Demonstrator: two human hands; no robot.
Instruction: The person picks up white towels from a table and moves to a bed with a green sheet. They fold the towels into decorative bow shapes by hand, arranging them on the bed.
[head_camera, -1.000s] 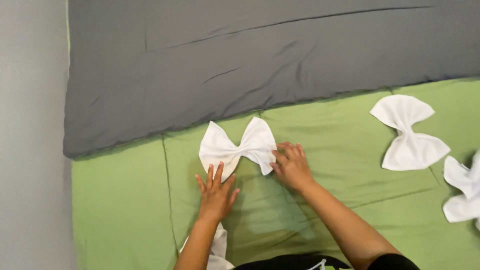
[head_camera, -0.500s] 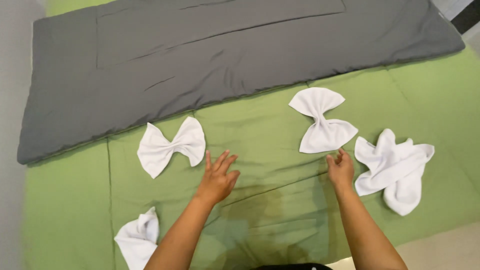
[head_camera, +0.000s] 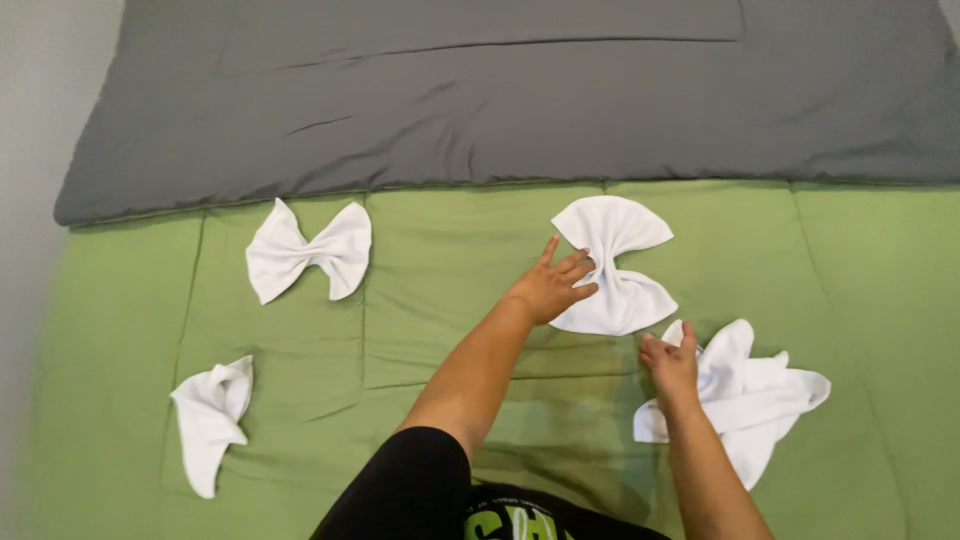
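Bow-folded towel under my left hand

Bow-folded towel lies on the green bed below the grey blanket. My left hand reaches across, fingers spread, touching its pinched middle. My right hand rests, grip loosely open, on the crumpled towel. Half a second ago the left lay flat on bare bedding, away from that bow.

Open green quilt between bows

I see a big gray blanket at the top of a green mat. A white cloth bow lies on the left. Below it sits a small folded white cloth.
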